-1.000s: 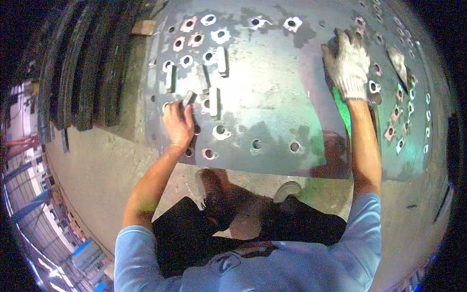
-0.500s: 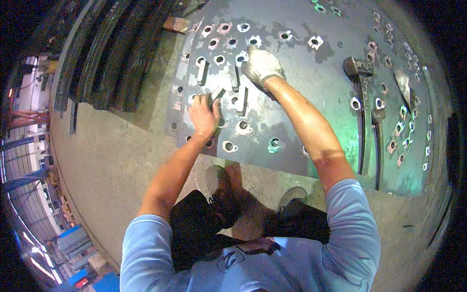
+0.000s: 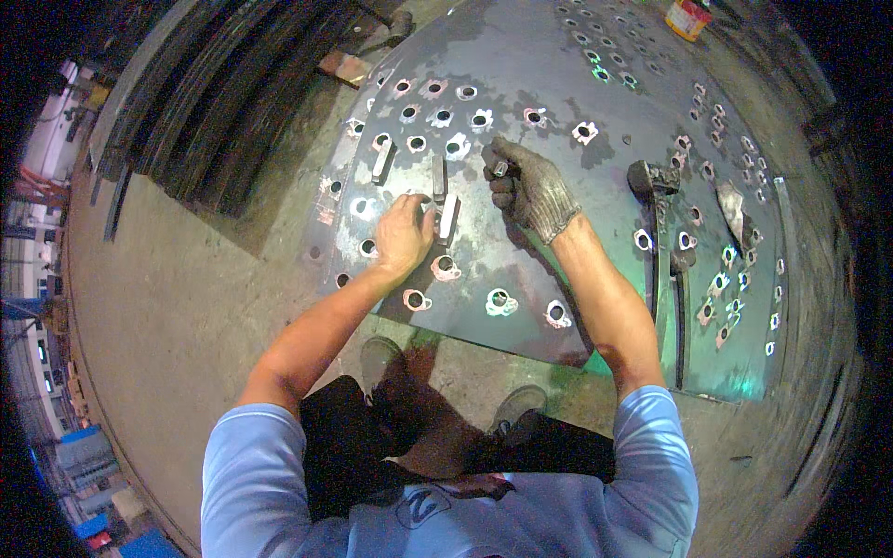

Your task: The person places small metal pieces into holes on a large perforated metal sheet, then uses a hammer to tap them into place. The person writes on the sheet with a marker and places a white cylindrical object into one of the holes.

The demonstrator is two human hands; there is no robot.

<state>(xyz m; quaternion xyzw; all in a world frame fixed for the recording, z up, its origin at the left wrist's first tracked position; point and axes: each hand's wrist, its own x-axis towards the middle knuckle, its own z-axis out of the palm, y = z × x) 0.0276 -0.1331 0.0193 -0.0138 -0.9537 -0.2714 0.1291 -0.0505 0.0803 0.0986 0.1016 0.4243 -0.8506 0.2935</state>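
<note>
My bare left hand (image 3: 405, 234) rests low over a dark steel plate (image 3: 521, 237), fingers curled beside several short square metal bars. One bar (image 3: 448, 219) lies right next to its thumb, another bar (image 3: 439, 177) just beyond the fingertips, and a third bar (image 3: 382, 161) farther left. What the left fingers close around is hidden. My right hand (image 3: 535, 189), in a dirty knitted glove, is raised above the plate with its fingers curled up. It grips a small metal piece (image 3: 500, 169) whose squarish end shows. Holes ringed with pale marks dot the plate.
A hammer (image 3: 655, 186) and a second long-handled tool (image 3: 682, 270) lie on the plate at right, near a pale scrap (image 3: 731, 209). Long dark steel sections (image 3: 209, 102) are stacked at far left, by a brown block (image 3: 345, 68). A red-yellow can (image 3: 688, 19) stands far right.
My right hand has lifted off the plate, drawn nearer and turned, showing curled fingers around a small metal piece. The bar visible in my left hand earlier no longer shows plainly. The view has shifted.
</note>
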